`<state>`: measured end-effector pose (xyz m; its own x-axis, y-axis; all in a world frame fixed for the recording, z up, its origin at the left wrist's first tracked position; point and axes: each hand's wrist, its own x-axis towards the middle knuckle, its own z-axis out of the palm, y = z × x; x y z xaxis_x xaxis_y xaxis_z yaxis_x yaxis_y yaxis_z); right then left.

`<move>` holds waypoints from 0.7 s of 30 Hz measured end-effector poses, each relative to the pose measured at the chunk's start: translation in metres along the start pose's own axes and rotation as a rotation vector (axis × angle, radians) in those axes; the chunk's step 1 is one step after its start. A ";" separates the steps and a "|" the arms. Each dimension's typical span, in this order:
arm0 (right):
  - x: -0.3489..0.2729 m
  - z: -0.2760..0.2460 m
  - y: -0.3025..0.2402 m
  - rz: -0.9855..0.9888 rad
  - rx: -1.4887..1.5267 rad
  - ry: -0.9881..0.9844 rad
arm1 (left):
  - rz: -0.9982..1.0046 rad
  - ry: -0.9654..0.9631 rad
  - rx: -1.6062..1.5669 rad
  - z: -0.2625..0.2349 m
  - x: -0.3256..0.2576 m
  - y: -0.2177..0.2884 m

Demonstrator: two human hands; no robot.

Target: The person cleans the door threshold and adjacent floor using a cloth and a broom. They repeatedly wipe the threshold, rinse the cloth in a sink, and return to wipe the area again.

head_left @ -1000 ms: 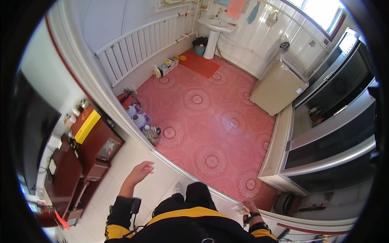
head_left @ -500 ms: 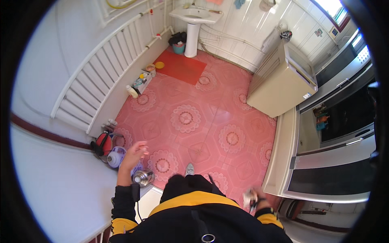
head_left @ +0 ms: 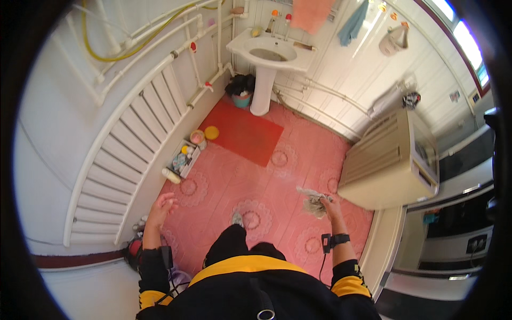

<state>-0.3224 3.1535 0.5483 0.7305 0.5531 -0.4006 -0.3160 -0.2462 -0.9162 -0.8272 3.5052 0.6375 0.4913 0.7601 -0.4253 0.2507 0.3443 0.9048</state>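
Observation:
A crumpled greyish-white cloth (head_left: 313, 206) hangs from my right hand (head_left: 333, 207), whose fingers are closed around it above the pink patterned floor (head_left: 304, 154). On the other side, my left hand (head_left: 162, 207) is held out in the air near the radiator, fingers loosely bent and apart, with nothing in it. Straps with small dark boxes and cables sit on both forearms. One grey shoe (head_left: 237, 218) shows ahead of my black trousers.
Ahead stand a white pedestal sink (head_left: 272, 52), a teal bin (head_left: 241, 100) and a red mat (head_left: 242, 130). A beige washing machine (head_left: 381, 173) is at the right, before glass-fronted cabinets. Along the left run a white radiator (head_left: 114, 170) and a small tray of bottles (head_left: 186, 160).
I have moved forward, so the sink, mat and washing machine look nearer. My right hand has swung forward with the cloth. The thermos by my left hand has dropped out of sight.

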 end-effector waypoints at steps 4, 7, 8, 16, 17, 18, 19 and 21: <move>0.103 0.034 -0.067 0.000 0.145 0.154 | 0.105 -0.200 0.117 0.045 0.161 0.095; 0.174 0.062 -0.128 -0.052 0.347 0.058 | 0.065 -0.292 0.181 0.094 0.261 0.158; 0.204 0.075 -0.148 -0.095 0.407 0.001 | 0.107 -0.328 0.210 0.111 0.298 0.178; 0.491 0.223 -0.316 -0.183 0.641 -0.323 | 0.101 -0.457 0.233 0.204 0.540 0.285; 0.528 0.243 -0.333 -0.150 0.642 -0.294 | 0.107 -0.458 0.229 0.212 0.568 0.299; 0.560 0.260 -0.346 -0.142 0.624 -0.267 | 0.079 -0.439 0.230 0.220 0.593 0.310; 0.589 0.272 -0.355 -0.093 0.542 -0.196 | 0.090 -0.435 0.196 0.229 0.617 0.320; 0.644 0.293 -0.362 -0.037 0.421 -0.092 | 0.076 -0.455 0.186 0.240 0.663 0.335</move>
<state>0.0851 3.8326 0.6204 0.6951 0.6286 -0.3488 -0.5240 0.1109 -0.8444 -0.2172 3.9920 0.6539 0.8177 0.4478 -0.3617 0.3239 0.1614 0.9322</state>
